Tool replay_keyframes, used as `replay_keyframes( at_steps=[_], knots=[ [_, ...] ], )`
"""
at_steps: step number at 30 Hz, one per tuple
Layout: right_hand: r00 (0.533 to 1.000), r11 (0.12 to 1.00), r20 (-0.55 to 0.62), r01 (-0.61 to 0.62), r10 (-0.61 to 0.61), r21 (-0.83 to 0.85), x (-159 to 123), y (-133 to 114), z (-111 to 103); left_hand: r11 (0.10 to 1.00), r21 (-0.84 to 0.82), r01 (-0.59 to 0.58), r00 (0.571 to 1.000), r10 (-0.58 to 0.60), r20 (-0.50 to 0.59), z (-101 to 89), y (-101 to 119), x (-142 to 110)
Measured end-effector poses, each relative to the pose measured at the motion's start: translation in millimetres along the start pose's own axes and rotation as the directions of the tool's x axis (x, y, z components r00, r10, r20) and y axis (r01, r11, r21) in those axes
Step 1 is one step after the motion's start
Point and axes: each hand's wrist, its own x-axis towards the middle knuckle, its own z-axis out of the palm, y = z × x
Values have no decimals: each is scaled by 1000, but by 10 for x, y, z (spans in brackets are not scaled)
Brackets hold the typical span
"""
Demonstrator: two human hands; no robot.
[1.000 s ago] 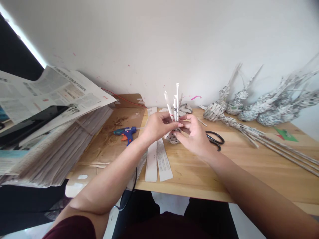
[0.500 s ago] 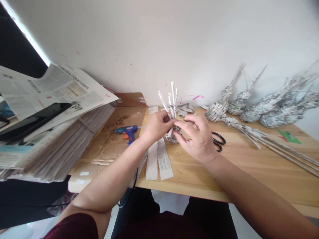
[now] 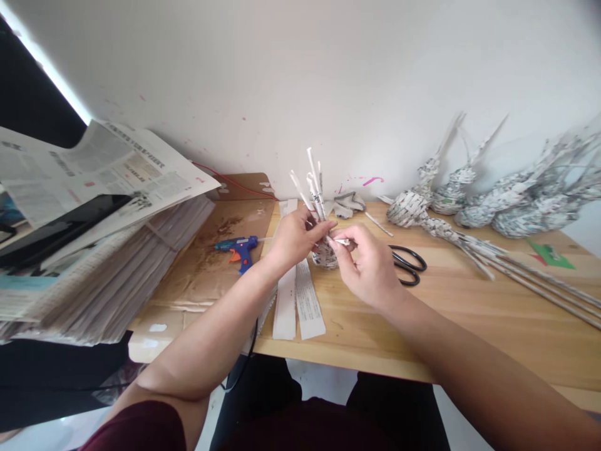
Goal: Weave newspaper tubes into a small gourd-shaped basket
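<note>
Between my hands stands a small woven newspaper piece (image 3: pixel 325 258), with several rolled-paper tubes (image 3: pixel 315 188) sticking up out of its top. My left hand (image 3: pixel 297 238) is closed round its neck, thumb pointing right. With thumb and fingers, my right hand (image 3: pixel 369 263) pinches a short white paper tube end (image 3: pixel 342 242) at the right side of the piece. The fingers cover most of the neck. Two printed paper strips (image 3: pixel 310 300) lie on the table just in front and to the left.
A blue hot glue gun (image 3: pixel 241 249) lies on cardboard (image 3: pixel 197 275) to the left, beside a tall newspaper stack (image 3: pixel 107 269). Black-handled scissors (image 3: pixel 409 266) are right of my hand. Several woven paper pieces (image 3: pixel 408 203) line the wall, near a grey cloth (image 3: pixel 348 204).
The upright tubes now lean further left. My right hand has turned and now pinches a tube end that points right. More of the scissors shows.
</note>
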Motion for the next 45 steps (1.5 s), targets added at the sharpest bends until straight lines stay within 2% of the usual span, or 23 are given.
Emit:
replay_keyframes(
  at_steps=[6,10,12,18,21,27,33,37,43,45],
  knots=[
    [981,960,2,-191,194,203,4,25,45,998,-65,13,1000,-13,-1,22,-38,4],
    [909,827,0,-380,418,414,37,120,105,998,-68,1,1000,-1,2,26,-72,-7],
    [879,772,10,-425,477,472,50,182,128,999,-49,-4,1000,5,19,27,-78,-17],
    [878,763,15,-423,478,489,67,289,130,997,-71,-4,994,12,110,2,-61,-32],
    [862,762,16,-455,506,460,81,285,119,998,-56,-20,987,28,155,-14,-64,-34],
    [837,710,44,-489,545,506,112,266,120,1000,-21,-17,991,20,135,-13,-60,-28],
    [789,631,112,-559,604,537,134,288,143,999,-21,-28,982,31,185,-53,-28,-9],
    [766,593,144,-588,626,551,159,286,132,997,-46,-66,966,75,249,-98,-34,-3],
    [724,533,184,-632,665,563,219,239,58,981,-48,-190,921,195,338,-140,-60,-3],
    [736,540,197,-626,648,563,234,226,50,973,-77,-216,907,229,352,-137,-61,-2]
  ],
)
